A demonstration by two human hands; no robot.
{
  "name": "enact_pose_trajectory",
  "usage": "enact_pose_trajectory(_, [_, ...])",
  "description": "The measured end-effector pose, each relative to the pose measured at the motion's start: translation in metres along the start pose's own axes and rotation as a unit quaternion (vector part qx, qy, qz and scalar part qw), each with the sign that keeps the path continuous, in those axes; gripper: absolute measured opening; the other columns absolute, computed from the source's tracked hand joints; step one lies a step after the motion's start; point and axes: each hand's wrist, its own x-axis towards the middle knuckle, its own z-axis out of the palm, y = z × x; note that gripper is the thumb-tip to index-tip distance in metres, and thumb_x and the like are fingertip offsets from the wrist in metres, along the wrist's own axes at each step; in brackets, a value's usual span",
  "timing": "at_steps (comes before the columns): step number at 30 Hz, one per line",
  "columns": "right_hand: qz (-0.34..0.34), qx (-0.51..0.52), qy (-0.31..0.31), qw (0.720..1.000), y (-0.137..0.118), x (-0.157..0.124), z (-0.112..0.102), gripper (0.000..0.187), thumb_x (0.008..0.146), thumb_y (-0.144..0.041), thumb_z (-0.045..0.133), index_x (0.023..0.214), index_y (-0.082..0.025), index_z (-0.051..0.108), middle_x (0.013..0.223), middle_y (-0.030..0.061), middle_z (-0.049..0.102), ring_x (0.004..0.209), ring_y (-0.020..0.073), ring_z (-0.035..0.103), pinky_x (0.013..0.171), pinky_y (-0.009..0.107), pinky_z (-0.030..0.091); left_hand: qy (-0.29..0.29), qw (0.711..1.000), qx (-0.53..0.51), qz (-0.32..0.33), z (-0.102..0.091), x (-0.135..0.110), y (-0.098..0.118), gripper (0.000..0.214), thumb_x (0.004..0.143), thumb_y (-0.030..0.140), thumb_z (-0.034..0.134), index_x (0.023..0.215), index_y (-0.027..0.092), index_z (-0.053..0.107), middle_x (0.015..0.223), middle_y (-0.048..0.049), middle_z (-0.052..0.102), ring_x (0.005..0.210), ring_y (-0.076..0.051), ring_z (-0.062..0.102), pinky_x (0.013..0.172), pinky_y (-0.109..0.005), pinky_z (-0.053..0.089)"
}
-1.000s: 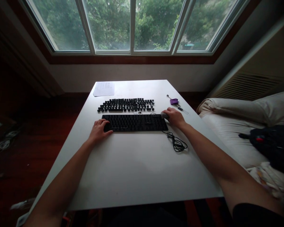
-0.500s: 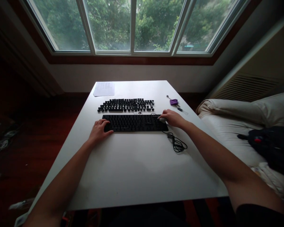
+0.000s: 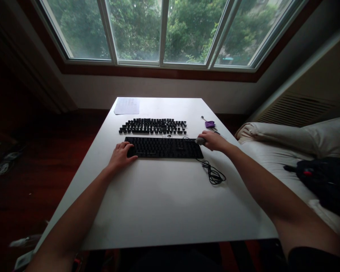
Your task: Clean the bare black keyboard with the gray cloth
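A black keyboard (image 3: 164, 147) lies crosswise on the white table (image 3: 158, 204). My left hand (image 3: 122, 155) grips its left end, fingers over the top and thumb along the front edge. At the far right end, my right hand (image 3: 214, 141) is closed around a small greyish wad (image 3: 200, 141), perhaps cloth; its exact kind is unclear. The wad is by the keyboard's back right corner, and I cannot tell whether it touches. Behind the keyboard, many loose black keycaps (image 3: 153, 126) stand in rows. A coiled black cable (image 3: 214, 174) rests in front of the right end.
A printed paper sheet (image 3: 127, 106) lies at the table's back left. Near the right edge is a small purple item (image 3: 210, 124) with thin objects beside it. A pale sofa (image 3: 272, 151) with a dark bag (image 3: 325, 181) stands to the right. Windows are ahead.
My right hand has moved right with the grey wad, from over the keyboard's right part to its back right corner. My left hand keeps its hold. The view has shifted slightly.
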Motion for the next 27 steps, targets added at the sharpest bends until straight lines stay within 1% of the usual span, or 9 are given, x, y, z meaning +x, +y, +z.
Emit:
enact_pose_trajectory(3, [-0.004,0.029,0.006,1.0,-0.017,0.007,0.008,0.041,0.076,-0.008,0.058,0.111,-0.024,0.071,0.11,0.0072,0.067,0.093,0.0217,0.062,0.077,0.03,0.043,0.0,1.0,-0.006,0.002,0.0,0.0,0.001,0.057,0.084,0.053,0.071,0.133,0.027,0.06,0.14,-0.0095,0.052,0.132,-0.035,0.042,0.112,-0.053,0.042])
enact_pose_trajectory(6, [0.004,0.03,0.017,0.999,-0.03,0.008,0.023,0.034,0.081,-0.018,0.063,0.114,-0.024,0.067,0.111,0.0081,0.067,0.094,0.0226,0.063,0.076,0.029,0.043,0.001,1.0,-0.004,0.004,-0.001,0.0,0.002,0.056,0.085,0.053,0.07,0.133,0.026,0.059,0.141,-0.0097,0.051,0.132,-0.035,0.042,0.112,-0.053,0.042])
enact_pose_trajectory(8, [0.026,0.035,0.042,0.998,-0.033,0.006,0.033,0.034,0.084,-0.026,0.065,0.118,-0.024,0.064,0.111,0.0091,0.068,0.094,0.0235,0.063,0.075,0.03,0.043,0.001,1.0,-0.001,0.004,-0.002,0.0,0.002,0.057,0.085,0.053,0.069,0.133,0.026,0.059,0.141,-0.0099,0.051,0.132,-0.035,0.042,0.112,-0.052,0.042])
enact_pose_trajectory(10, [0.039,0.047,0.06,0.996,-0.03,0.003,0.037,0.033,0.085,-0.028,0.065,0.118,-0.024,0.064,0.109,0.009,0.069,0.093,0.0235,0.063,0.075,0.03,0.044,0.0,1.0,0.0,0.003,-0.002,0.0,0.003,0.057,0.084,0.054,0.069,0.133,0.026,0.059,0.141,-0.0101,0.051,0.132,-0.035,0.042,0.112,-0.053,0.042])
enact_pose_trajectory(12, [0.037,0.059,0.063,0.996,-0.025,0.001,0.035,0.027,0.085,-0.024,0.063,0.111,-0.024,0.067,0.106,0.0081,0.07,0.091,0.023,0.064,0.075,0.031,0.044,-0.001,1.0,0.001,0.003,-0.001,0.0,0.003,0.058,0.084,0.054,0.07,0.134,0.026,0.059,0.141,-0.0103,0.051,0.133,-0.036,0.042,0.112,-0.053,0.042])
enact_pose_trajectory(16, [0.019,0.109,0.041,0.993,-0.016,0.006,0.02,0.02,0.08,-0.015,0.059,0.095,-0.023,0.071,0.095,0.0055,0.073,0.087,0.0218,0.065,0.074,0.03,0.044,0.001,1.0,-0.001,0.0,0.001,-0.001,0.003,0.058,0.084,0.053,0.07,0.134,0.026,0.059,0.141,-0.0103,0.051,0.132,-0.036,0.042,0.113,-0.054,0.041])
enact_pose_trajectory(20, [0.028,0.167,0.004,0.986,-0.021,0.017,0.011,0.015,0.081,-0.016,0.059,0.089,-0.022,0.07,0.087,0.0048,0.073,0.08,0.0204,0.065,0.071,0.03,0.044,0.001,1.0,-0.006,0.0,0.003,-0.002,0.003,0.058,0.083,0.053,0.071,0.134,0.027,0.059,0.14,-0.0097,0.052,0.133,-0.036,0.042,0.114,-0.054,0.04])
enact_pose_trajectory(24, [0.036,0.13,-0.024,0.991,-0.027,0.026,0.016,0.017,0.079,-0.015,0.061,0.09,-0.023,0.07,0.089,0.0061,0.074,0.084,0.0222,0.066,0.071,0.03,0.043,0.003,1.0,-0.006,0.002,0.002,-0.003,0.003,0.057,0.084,0.054,0.069,0.134,0.027,0.059,0.141,-0.0097,0.051,0.134,-0.036,0.041,0.114,-0.053,0.04])
enact_pose_trajectory(27, [0.053,0.098,-0.03,0.993,-0.017,0.026,0.02,0.021,0.077,-0.015,0.061,0.095,-0.024,0.069,0.092,0.0066,0.074,0.084,0.0221,0.065,0.069,0.029,0.042,0.0,1.0,-0.006,0.001,0.002,-0.003,0.003,0.057,0.084,0.054,0.069,0.134,0.027,0.059,0.142,-0.0096,0.05,0.134,-0.036,0.041,0.114,-0.053,0.041])
